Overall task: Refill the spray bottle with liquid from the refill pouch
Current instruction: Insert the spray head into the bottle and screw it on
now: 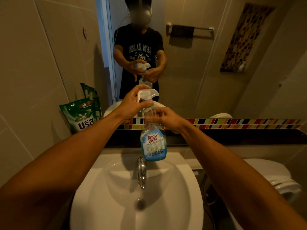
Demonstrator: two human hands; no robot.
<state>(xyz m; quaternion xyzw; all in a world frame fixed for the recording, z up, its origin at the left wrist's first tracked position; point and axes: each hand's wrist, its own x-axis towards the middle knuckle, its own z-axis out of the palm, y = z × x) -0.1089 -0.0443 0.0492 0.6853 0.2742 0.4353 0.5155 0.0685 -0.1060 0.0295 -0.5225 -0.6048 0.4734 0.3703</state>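
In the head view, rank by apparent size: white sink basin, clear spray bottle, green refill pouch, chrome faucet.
1. White sink basin.
2-3. Clear spray bottle and green refill pouch: similar; the bottle is nearer, so unranked.
4. Chrome faucet.

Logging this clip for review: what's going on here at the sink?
A person holds a spray bottle above the white sink. The left hand grips the white trigger head, apparently to unscrew it, and the right hand steadies the neck. The head is on. A green refill pouch stands untouched on the ledge to the left.
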